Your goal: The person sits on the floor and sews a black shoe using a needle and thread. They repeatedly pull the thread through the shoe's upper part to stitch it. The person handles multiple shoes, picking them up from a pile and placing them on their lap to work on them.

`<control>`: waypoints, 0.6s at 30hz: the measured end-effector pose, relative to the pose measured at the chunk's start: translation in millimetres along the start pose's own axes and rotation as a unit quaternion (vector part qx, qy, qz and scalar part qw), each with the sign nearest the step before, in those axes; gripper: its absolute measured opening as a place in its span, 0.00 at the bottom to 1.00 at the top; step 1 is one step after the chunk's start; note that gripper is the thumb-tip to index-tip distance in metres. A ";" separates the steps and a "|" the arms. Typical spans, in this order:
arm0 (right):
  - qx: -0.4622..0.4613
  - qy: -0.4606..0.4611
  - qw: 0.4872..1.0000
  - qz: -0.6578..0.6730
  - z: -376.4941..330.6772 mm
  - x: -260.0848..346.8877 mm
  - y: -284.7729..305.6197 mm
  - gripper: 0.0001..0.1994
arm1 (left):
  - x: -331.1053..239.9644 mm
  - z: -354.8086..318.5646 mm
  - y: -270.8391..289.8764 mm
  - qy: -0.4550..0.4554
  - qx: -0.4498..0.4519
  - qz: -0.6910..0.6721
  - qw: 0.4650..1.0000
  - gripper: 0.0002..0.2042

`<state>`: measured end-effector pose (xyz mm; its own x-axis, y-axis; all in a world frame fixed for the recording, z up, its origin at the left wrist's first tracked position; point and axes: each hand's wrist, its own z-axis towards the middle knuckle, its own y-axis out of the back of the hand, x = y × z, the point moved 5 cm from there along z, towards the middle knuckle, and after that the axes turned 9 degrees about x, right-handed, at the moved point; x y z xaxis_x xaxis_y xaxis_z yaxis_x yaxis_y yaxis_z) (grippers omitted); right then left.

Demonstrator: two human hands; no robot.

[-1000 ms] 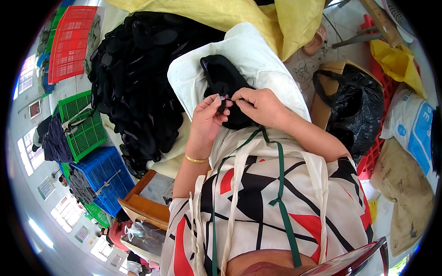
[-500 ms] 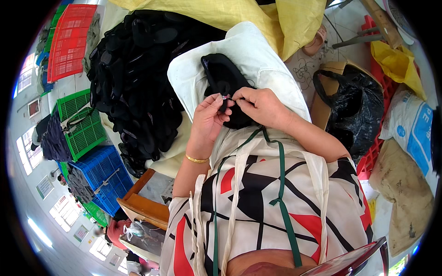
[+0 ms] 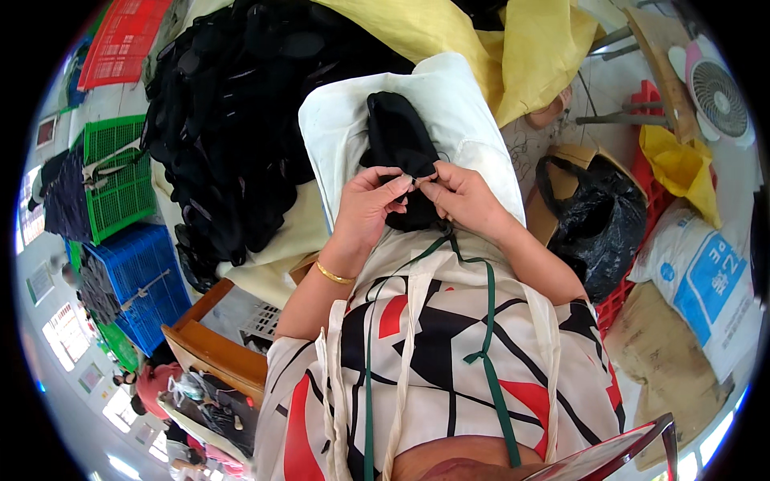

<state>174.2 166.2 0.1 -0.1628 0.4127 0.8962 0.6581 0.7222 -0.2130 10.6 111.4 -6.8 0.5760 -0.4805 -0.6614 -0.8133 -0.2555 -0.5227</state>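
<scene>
While both hands work — step: fastening or trimming, I judge.
Left hand (image 3: 370, 204): pinching black fabric piece (image 3: 399, 144).
Right hand (image 3: 459, 200): pinching same spot.
Piece: on white cloth (image 3: 449, 104), near edge.
Next: steady fingertip grip.

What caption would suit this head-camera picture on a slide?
Both hands, left hand and right hand, pinch a black fabric piece over white cloth.

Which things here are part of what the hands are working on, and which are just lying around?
In hand:
left hand
right hand
black fabric piece, pinched by both
white cloth beneath it

Lying about:
black pile
yellow sheet
green crate
blue crate
black bag
fan
</scene>
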 end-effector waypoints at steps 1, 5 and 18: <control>0.002 -0.007 1.000 0.001 0.6 0.9 -1.1 0.06 | -0.4 -0.3 -0.5 0.002 -0.004 0.001 1.000 0.08; 0.006 -0.041 0.999 0.024 2.6 5.8 -6.5 0.06 | -2.1 0.1 -1.2 0.016 -0.016 0.015 1.000 0.11; 0.009 -0.096 0.995 0.018 17.7 13.8 -8.6 0.12 | -1.2 0.1 1.1 0.010 -0.027 0.029 0.999 0.09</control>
<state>153.2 175.5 7.4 -0.2774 0.5358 0.7975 0.6527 0.7142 -0.2528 9.0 111.7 -6.6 0.5264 -0.5130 -0.6781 -0.8488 -0.2706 -0.4543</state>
